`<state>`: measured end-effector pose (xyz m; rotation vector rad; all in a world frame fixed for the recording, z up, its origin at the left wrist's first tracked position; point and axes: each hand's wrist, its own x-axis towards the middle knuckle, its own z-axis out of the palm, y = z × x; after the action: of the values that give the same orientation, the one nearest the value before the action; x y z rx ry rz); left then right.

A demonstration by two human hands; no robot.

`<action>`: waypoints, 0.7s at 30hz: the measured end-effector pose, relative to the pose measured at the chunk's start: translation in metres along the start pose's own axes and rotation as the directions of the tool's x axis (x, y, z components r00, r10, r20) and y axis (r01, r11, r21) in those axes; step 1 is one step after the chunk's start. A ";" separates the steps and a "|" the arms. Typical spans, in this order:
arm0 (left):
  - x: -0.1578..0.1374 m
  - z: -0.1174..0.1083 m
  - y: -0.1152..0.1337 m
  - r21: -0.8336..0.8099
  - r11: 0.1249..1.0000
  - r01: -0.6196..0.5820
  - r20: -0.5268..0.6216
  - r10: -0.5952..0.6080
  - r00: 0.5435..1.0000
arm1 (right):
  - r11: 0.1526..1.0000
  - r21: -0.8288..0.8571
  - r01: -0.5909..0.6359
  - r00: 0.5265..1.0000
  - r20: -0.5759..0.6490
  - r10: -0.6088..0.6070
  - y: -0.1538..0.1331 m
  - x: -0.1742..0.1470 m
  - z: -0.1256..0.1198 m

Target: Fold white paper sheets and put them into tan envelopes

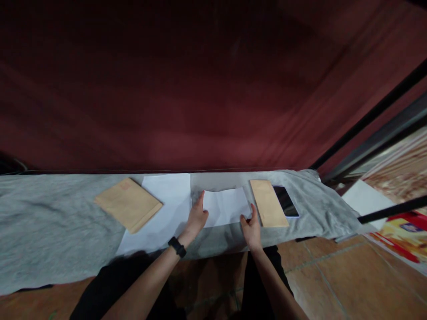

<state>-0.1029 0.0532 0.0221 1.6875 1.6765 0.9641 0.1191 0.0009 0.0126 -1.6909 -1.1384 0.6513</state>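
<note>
A creased sheet of white paper [226, 206] is held by its two short sides over the grey cloth. My left hand [197, 218] grips its left edge, thumb and fingers closed on it. At the opposite edge, my right hand [251, 226] pinches the lower right corner. Larger white sheets [170, 195] lie flat to the left of my left hand. On top of them, partly overlapping, rests a brown envelope [128, 204] set at a slant. Just right of my right hand are brown envelopes [268, 203], which may be a stack.
A phone [286, 201] with a dark screen lies beside the right-hand envelopes. Grey cloth [50, 222] covers the long narrow surface. A dark red panel [213, 111] rises behind it. Dark metal bars [376, 111] and a colourful printed package [403, 235] stand at the right.
</note>
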 end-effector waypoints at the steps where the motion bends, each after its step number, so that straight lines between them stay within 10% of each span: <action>1: -0.001 0.001 0.001 0.053 0.998 -0.022 -0.001 0.022 1.000 | 0.994 -0.103 0.037 0.999 0.012 -0.036 0.001 -0.001 -0.003; 11: -0.020 0.007 0.010 0.457 0.873 -0.168 0.064 0.156 0.986 | 0.722 -0.603 0.339 0.940 0.180 -0.290 0.008 0.000 -0.007; 21: -0.067 0.043 0.018 0.510 0.722 -0.468 0.286 0.371 0.884 | 0.672 -0.554 0.492 0.863 0.209 -0.459 0.009 -0.008 -0.004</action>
<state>-0.0541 -0.0102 0.0050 2.5604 1.5862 0.4895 0.1221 -0.0090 0.0053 -1.7530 -1.8813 -0.0206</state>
